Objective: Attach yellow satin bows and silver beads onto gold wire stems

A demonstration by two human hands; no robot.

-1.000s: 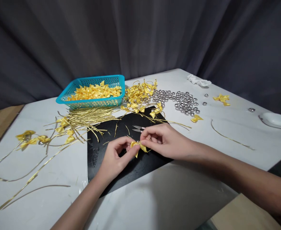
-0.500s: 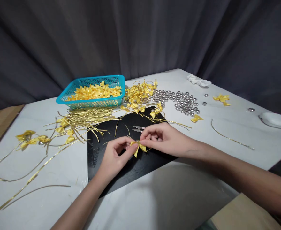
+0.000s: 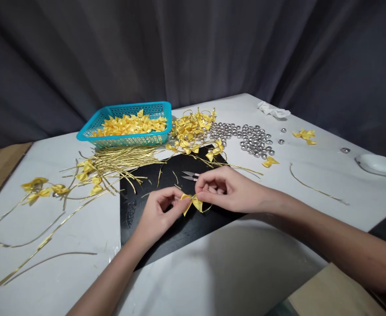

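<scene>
Over the black mat (image 3: 166, 237), a yellow bow (image 3: 197, 204) is held between both hands. My left hand (image 3: 162, 210) pinches its left side with thumb and forefinger. My right hand (image 3: 224, 188) is closed at the bow's upper right, its fingertips pressed together by the bow's middle. A thin gold cord curves out below the right fingers. What exactly the right fingertips grip is too small to tell. Small scissors (image 3: 190, 176) with pink on them lie on the mat, just behind the hands.
A blue basket (image 3: 127, 141) of yellow bows stands at the back left, gold cords (image 3: 123, 160) in front. Silver beads (image 3: 255, 140) and tied bows (image 3: 193, 127) lie behind the mat. A white dish (image 3: 377, 165) and white cloth (image 3: 273, 110) are on the right.
My right hand has shifted slightly right and up, away from my left fingertips. More of the bow's middle and right side shows between the hands.
</scene>
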